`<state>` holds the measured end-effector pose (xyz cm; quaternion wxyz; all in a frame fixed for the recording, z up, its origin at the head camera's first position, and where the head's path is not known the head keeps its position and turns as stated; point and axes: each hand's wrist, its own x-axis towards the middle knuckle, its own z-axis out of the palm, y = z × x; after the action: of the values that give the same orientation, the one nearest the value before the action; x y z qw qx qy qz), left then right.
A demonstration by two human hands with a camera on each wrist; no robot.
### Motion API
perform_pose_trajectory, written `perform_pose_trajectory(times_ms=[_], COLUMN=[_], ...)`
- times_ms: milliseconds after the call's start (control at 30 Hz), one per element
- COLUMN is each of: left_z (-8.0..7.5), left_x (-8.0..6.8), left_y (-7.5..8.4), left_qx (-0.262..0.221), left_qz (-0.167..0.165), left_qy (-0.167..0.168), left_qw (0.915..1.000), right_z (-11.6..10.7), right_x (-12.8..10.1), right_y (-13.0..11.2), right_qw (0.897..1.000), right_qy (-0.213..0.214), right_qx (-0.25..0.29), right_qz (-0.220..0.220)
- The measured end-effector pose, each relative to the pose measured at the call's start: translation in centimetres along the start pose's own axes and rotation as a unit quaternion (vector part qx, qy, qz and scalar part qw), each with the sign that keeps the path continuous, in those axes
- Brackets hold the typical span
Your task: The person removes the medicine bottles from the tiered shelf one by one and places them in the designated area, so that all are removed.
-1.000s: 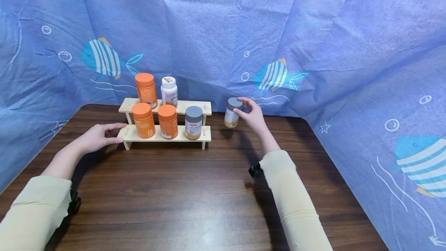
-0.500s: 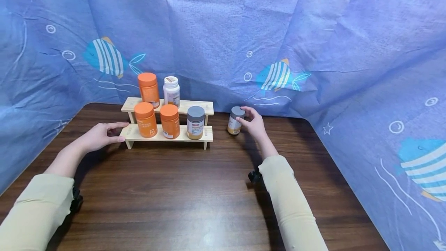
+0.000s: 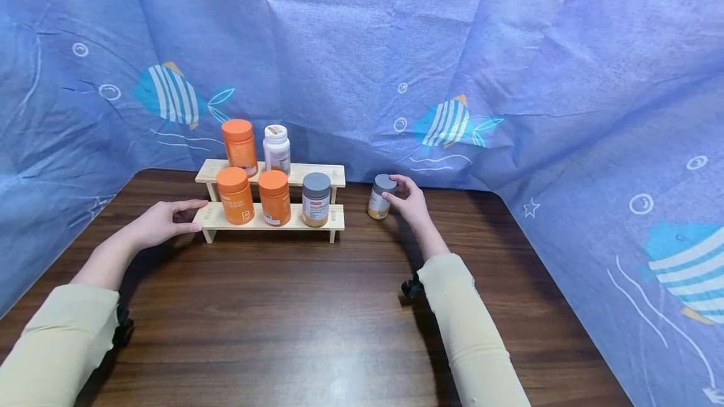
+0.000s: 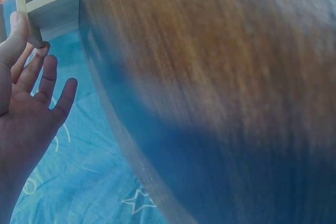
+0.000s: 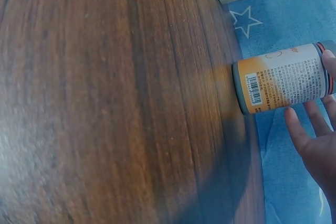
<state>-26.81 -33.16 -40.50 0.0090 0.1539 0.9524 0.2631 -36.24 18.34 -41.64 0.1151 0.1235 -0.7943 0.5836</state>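
A small jar with a grey lid [image 3: 380, 197] stands on the dark wooden table [image 3: 317, 313], to the right of a two-step wooden rack [image 3: 335, 217]. My right hand [image 3: 396, 190] grips the jar by its lid and upper side. The right wrist view shows the jar [image 5: 281, 85] with its barcode label and my right hand [image 5: 311, 90] around it. My left hand [image 3: 189, 215] lies flat with straight fingers at the rack's left end, the fingertips touching the lower step. In the left wrist view, my left hand [image 4: 37, 77] reaches the rack's corner [image 4: 52, 9].
On the lower step stand two orange jars [image 3: 234, 195] [image 3: 274, 197] and a grey-lidded jar [image 3: 315, 200]. An orange jar [image 3: 239, 146] and a white bottle [image 3: 275, 149] are on the upper step. Blue fish-print cloth [image 3: 509, 80] walls the table at the back and both sides.
My right hand has brought the grey-lidded jar down from the air onto the table beside the rack and still holds it. The left hand has stayed at the rack.
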Motion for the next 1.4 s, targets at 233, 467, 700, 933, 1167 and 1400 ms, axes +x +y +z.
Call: perform_pose_trajectory(times_ms=[233,467,700,933,1167,1400], left_z=[0.1,0.1,0.1,0.0,-0.1,-0.2], left_x=[-0.1,0.0,0.0,0.1,0.0,0.0], left_y=[-0.2,-0.2,-0.4,-0.2,0.0,0.1], left_qx=[-0.005,-0.008,-0.010,-0.012,-0.017,-0.014], left_qz=[0.003,0.004,0.001,-0.003,-0.003,-0.010], left_qy=[0.000,0.001,-0.001,-0.003,-0.006,-0.007], left_qw=[1.0000,1.0000,1.0000,0.9999,0.9998,0.9998], right_z=[-0.2,-0.5,-0.7,-0.7,-0.2,0.2], right_x=[-1.0,-0.2,1.0,1.7,2.0,2.0], right_y=[-2.9,-3.5,-4.5,-6.9,-9.6,-12.1], right_qw=[1.000,1.000,0.999,0.998,0.999,0.998], right_qy=[-0.013,-0.009,-0.006,-0.024,-0.034,-0.058], right_qx=[0.016,0.001,-0.014,-0.008,0.003,0.018], right_qz=[-0.007,-0.005,-0.052,-0.051,-0.041,-0.036])
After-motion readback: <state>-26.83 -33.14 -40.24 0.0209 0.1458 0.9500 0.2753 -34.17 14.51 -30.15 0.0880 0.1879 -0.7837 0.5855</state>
